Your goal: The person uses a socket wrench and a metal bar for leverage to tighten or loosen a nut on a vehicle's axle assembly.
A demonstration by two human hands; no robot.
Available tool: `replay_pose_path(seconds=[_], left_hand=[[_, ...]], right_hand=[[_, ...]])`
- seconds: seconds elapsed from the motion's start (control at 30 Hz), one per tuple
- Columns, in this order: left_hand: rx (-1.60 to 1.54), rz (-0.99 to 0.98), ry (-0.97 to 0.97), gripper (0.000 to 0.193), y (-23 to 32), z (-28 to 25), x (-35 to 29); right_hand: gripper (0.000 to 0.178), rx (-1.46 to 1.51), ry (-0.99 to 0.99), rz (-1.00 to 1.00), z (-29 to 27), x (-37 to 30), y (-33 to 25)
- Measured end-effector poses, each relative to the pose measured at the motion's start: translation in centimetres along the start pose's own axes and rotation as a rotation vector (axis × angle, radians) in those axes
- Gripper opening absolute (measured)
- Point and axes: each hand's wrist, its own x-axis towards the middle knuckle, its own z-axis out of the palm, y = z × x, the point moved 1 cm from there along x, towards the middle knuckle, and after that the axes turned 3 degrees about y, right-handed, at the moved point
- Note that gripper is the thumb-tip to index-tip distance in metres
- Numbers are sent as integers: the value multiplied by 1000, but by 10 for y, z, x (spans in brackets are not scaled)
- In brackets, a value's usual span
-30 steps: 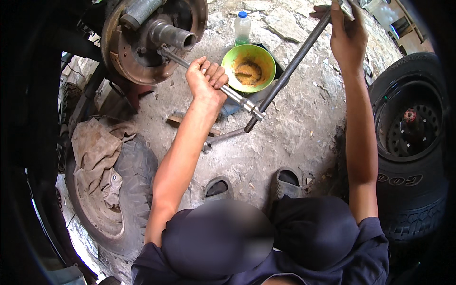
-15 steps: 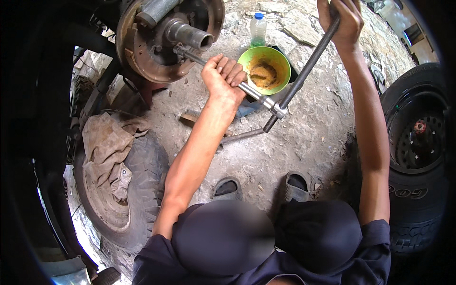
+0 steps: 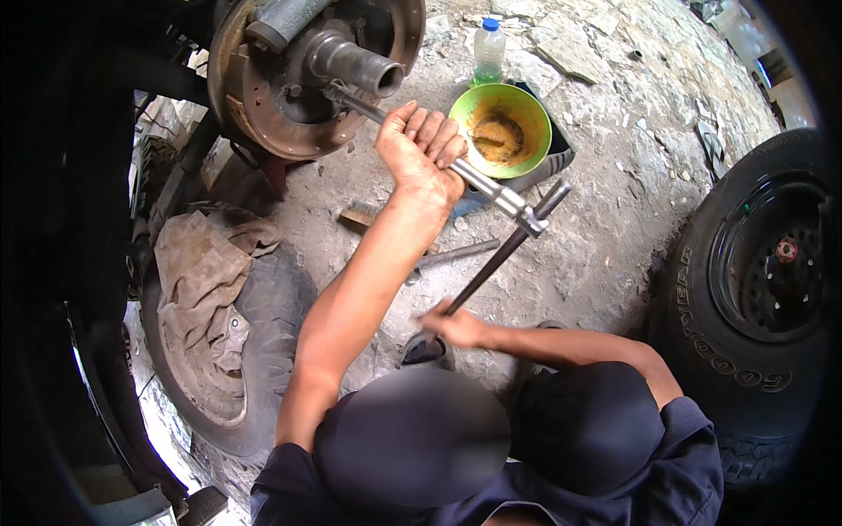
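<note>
**Both hands on the long wrench at the brake hub**

The left hand point(image 3: 421, 153) is clenched tight around the long silver metal extension bar point(image 3: 491, 188), which runs up to the rusty round brake hub point(image 3: 263, 105); the right hand point(image 3: 460, 329) is closed on the low end of the dark steel handle bar point(image 3: 500, 259), which crosses the silver bar at its outer end; just beyond sits a green plastic bowl point(image 3: 526, 110) of brown grease, with a clear plastic bottle point(image 3: 488, 53) behind it; a worn tyre point(image 3: 281, 298) draped with a grey rag point(image 3: 206, 280) lies on the stony ground point(image 3: 614, 193) at left; a black wheel point(image 3: 754, 289) lies at right.
</note>
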Motion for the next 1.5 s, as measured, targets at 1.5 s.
replay_pose_path(seconds=[1.5], left_hand=[[-430, -382, -744, 46, 6, 0, 5]], right_hand=[[31, -1889, 487, -1722, -136, -76, -342]])
